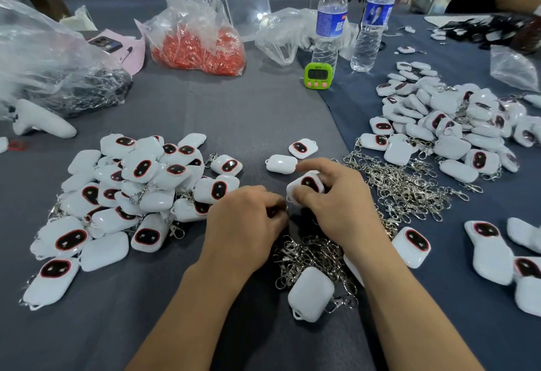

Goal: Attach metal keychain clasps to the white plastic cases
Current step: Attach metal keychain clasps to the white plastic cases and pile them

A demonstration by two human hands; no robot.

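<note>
Hands meet mid-table: right hand (336, 203) grips a white case (307, 184), thumb and fingers curled round it. Left hand (243, 224), knuckles up, curls at its 7 o'clock corner, contents hidden. Clasps (404, 183) lie at 3 o'clock.

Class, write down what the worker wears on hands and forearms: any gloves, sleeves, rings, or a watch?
Nothing worn is visible. The left hand and right hand are bare, without gloves or visible rings. Both forearms are uncovered to the picture's bottom edge: no sleeves, watch or bracelet.
</note>
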